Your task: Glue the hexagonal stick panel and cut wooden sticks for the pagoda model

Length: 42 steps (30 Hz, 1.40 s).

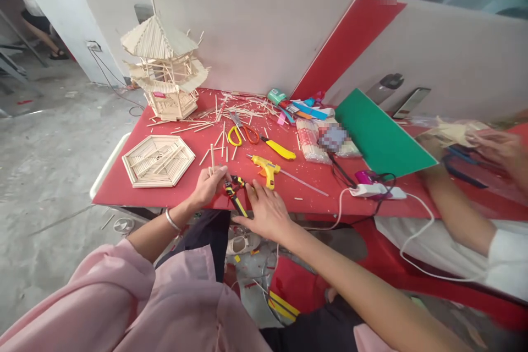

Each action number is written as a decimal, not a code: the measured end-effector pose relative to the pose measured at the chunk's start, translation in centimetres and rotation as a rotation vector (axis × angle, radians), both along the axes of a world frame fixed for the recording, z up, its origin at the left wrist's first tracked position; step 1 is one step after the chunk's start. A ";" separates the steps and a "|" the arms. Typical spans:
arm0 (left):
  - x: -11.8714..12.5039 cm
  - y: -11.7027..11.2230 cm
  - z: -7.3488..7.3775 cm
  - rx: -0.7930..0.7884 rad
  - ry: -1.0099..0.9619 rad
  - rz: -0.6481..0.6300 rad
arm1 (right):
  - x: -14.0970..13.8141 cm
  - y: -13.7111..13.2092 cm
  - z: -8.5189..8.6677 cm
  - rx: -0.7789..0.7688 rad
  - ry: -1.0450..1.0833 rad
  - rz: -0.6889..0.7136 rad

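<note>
At the front edge of the red counter (111,186), the left hand (209,186) is pinching upright wooden sticks (213,156), while the loosely spread right hand (268,210) is meeting black-and-yellow pliers (236,201), whether gripping them I cannot tell.

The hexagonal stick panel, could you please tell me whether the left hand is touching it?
Apart: the head view plainly shows red tabletop between the left hand and the hexagonal stick panel.
</note>
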<state>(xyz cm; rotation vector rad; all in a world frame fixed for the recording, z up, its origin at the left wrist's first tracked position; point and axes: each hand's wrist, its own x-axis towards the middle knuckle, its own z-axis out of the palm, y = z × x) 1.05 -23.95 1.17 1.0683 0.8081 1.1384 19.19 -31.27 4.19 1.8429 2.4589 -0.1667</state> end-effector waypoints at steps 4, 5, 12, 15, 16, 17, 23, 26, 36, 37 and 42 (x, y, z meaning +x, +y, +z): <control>0.3 -0.7 -1.3 -0.044 0.026 -0.032 | -0.9 0.3 0.6 -0.049 -0.050 -0.005; 0.4 -0.8 -1.4 -0.051 0.031 -0.018 | -1.1 0.3 0.8 -0.051 -0.061 -0.013; 0.4 -0.7 -0.9 -0.030 0.129 0.037 | -1.5 0.1 2.3 -0.114 0.014 -0.205; 0.4 -0.8 -1.0 -0.022 0.166 0.049 | 0.1 -0.2 2.6 -0.217 0.373 -0.323; 0.4 -0.8 -1.0 -0.022 0.170 0.047 | 0.8 -0.4 2.7 -0.302 0.562 -0.354; 0.4 -0.8 -1.0 -0.022 0.174 0.043 | 1.5 -0.8 2.8 -0.412 0.774 -0.375; 0.8 -1.4 -0.3 -0.003 0.249 0.030 | 3.0 -3.9 3.8 -0.798 1.445 -0.310; 1.0 -1.5 -0.7 -0.029 0.286 0.079 | 2.4 -4.7 4.3 -0.627 1.233 -0.257; 1.4 -1.1 -1.9 0.029 0.232 0.143 | 1.1 -3.8 4.2 0.050 0.357 -0.135; 1.4 -1.1 -2.0 0.032 0.216 0.142 | 0.9 -3.7 4.3 0.071 0.320 -0.133; 1.7 -0.8 -2.6 0.017 0.177 0.108 | 0.1 -3.0 4.9 0.109 0.147 -0.116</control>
